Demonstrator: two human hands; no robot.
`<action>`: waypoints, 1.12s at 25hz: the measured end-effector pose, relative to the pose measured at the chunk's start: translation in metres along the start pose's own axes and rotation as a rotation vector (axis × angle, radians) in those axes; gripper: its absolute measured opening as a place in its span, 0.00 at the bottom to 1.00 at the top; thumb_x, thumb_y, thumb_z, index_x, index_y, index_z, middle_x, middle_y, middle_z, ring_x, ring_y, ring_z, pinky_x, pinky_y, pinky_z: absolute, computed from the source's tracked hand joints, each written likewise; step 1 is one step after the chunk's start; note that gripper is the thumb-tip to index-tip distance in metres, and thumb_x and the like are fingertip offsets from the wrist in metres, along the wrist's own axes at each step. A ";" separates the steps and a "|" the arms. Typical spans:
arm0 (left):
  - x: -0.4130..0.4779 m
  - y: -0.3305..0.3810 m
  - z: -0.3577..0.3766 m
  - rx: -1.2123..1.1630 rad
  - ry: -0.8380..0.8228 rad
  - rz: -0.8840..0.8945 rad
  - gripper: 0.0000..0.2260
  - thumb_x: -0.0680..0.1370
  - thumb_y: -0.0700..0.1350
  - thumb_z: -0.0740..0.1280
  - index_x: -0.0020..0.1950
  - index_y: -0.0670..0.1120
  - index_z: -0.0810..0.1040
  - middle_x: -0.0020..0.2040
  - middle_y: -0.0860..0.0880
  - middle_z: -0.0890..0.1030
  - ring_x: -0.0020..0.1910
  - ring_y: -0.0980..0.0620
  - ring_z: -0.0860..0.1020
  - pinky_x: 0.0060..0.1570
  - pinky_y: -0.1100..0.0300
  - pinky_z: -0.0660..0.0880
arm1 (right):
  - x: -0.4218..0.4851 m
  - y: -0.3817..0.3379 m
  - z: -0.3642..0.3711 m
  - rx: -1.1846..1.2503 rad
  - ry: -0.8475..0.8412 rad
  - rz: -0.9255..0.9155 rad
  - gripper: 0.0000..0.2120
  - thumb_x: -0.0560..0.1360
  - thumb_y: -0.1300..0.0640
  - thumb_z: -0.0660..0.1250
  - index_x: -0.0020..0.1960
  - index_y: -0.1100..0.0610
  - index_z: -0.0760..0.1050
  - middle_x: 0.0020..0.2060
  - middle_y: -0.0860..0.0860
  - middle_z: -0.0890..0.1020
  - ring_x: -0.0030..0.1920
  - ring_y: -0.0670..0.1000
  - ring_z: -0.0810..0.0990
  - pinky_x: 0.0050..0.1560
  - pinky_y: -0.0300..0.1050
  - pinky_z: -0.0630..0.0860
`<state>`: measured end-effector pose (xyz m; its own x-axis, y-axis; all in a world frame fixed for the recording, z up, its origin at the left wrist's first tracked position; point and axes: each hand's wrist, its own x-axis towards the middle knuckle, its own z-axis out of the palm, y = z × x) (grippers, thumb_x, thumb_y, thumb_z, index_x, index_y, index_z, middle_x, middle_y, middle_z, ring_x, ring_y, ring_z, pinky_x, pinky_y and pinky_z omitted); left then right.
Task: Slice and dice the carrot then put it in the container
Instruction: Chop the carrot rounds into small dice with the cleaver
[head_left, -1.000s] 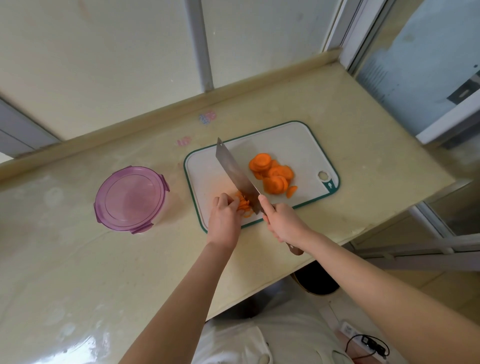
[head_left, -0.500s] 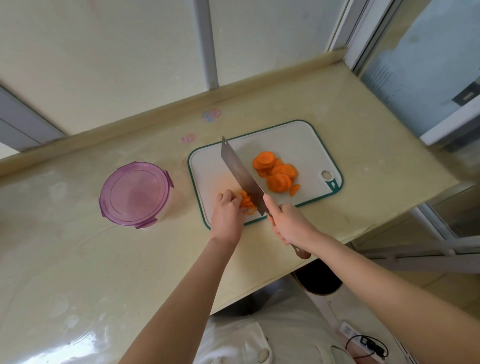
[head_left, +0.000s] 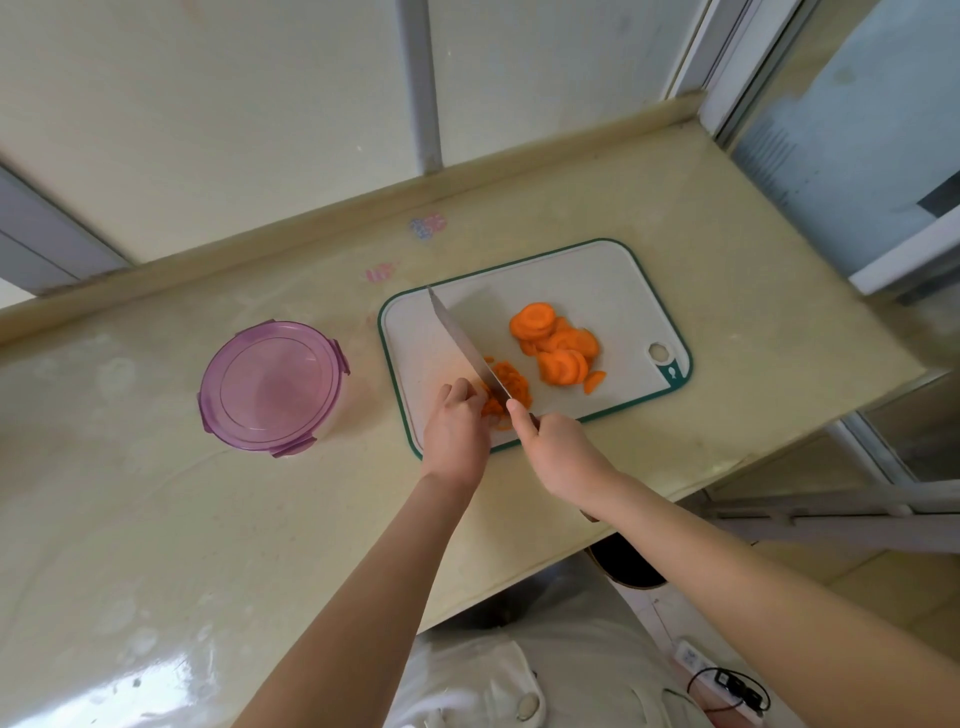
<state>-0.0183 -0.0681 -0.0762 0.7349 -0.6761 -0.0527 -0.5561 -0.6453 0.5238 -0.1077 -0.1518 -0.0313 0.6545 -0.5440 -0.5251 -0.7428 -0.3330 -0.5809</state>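
Head view, nearest first: two bare forearms reach in from the bottom edge toward the near edge of the cutting board (head_left: 597, 280). The right hand (head_left: 558, 452) is wrapped around the handle of the knife (head_left: 467, 348), forefinger laid along the back of the blade. The left hand (head_left: 457, 426) has its fingers (head_left: 460, 387) curled down, pinning a small carrot stack (head_left: 491, 405) against the board.

The blade runs diagonally from the right hand away to the far left, edge down on the stack. The left fingertips sit just beside the blade on its left. Already cut strips (head_left: 514, 382) lie touching it on its right. So the next cut, as I judge it, has little carrot left before the knuckles.

Further back on the board lies a heap of round slices (head_left: 556, 343), not yet diced. The container (head_left: 270, 384), purple lid on, stands on the counter (head_left: 156, 493) well apart to the left, on the left hand's side.
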 end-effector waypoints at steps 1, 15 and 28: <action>0.000 -0.001 0.000 -0.001 -0.003 0.002 0.06 0.75 0.37 0.66 0.49 0.38 0.81 0.45 0.43 0.75 0.47 0.45 0.70 0.43 0.50 0.73 | 0.001 0.001 0.003 -0.019 0.007 -0.021 0.29 0.81 0.41 0.49 0.29 0.59 0.64 0.26 0.53 0.70 0.32 0.54 0.71 0.35 0.44 0.63; -0.002 -0.006 -0.007 -0.108 -0.065 0.023 0.13 0.74 0.44 0.70 0.56 0.41 0.79 0.50 0.46 0.71 0.52 0.47 0.67 0.52 0.65 0.62 | 0.016 0.015 -0.010 0.233 -0.066 0.064 0.27 0.79 0.36 0.50 0.35 0.57 0.63 0.23 0.51 0.65 0.22 0.51 0.63 0.23 0.37 0.61; -0.007 0.002 -0.006 -0.076 -0.004 -0.007 0.10 0.77 0.43 0.66 0.56 0.41 0.78 0.50 0.44 0.73 0.52 0.47 0.68 0.51 0.62 0.65 | -0.001 0.006 -0.028 0.290 -0.044 0.020 0.27 0.79 0.36 0.51 0.35 0.58 0.65 0.22 0.49 0.64 0.21 0.49 0.62 0.21 0.38 0.60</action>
<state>-0.0224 -0.0624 -0.0702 0.7373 -0.6729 -0.0600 -0.5193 -0.6214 0.5867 -0.1169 -0.1748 -0.0162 0.6502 -0.5122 -0.5611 -0.6886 -0.0853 -0.7201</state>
